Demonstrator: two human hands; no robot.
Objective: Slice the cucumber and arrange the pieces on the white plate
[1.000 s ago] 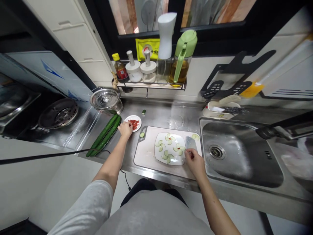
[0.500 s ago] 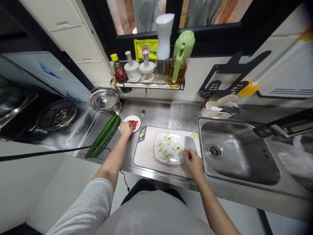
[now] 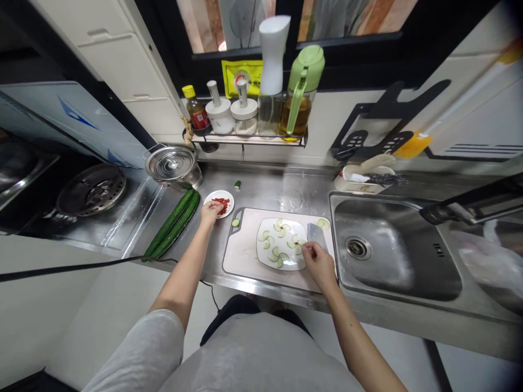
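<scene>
My left hand (image 3: 210,211) is at the rim of a small white dish (image 3: 214,195) of chopped red pepper (image 3: 223,204), its fingertips pinched close to the pieces. Whatever lies between them is too small to make out. At the right edge of a square white plate (image 3: 263,259), my right hand (image 3: 321,265) hovers with thumb and fingers pressed together; their content is hidden. Thin cucumber slices (image 3: 279,257) form several pinwheels on the plate, two with red centres. The plate rests on a pale cutting board (image 3: 239,258). A knife blade (image 3: 316,234) shows just beyond my right hand.
Two whole cucumbers (image 3: 174,224) lie left of the dish, near a lidded steel pot (image 3: 174,166). Cucumber ends (image 3: 236,222) sit by the board's handle. The sink (image 3: 392,250) borders the board on the right. A condiment rack (image 3: 253,140) hangs above; a black cable (image 3: 102,265) crosses at left.
My right hand has shifted slightly left and up, towards the plate's right edge. My left hand stays at the red pepper dish, its fingers drawn back a little. The view has tilted slightly.
</scene>
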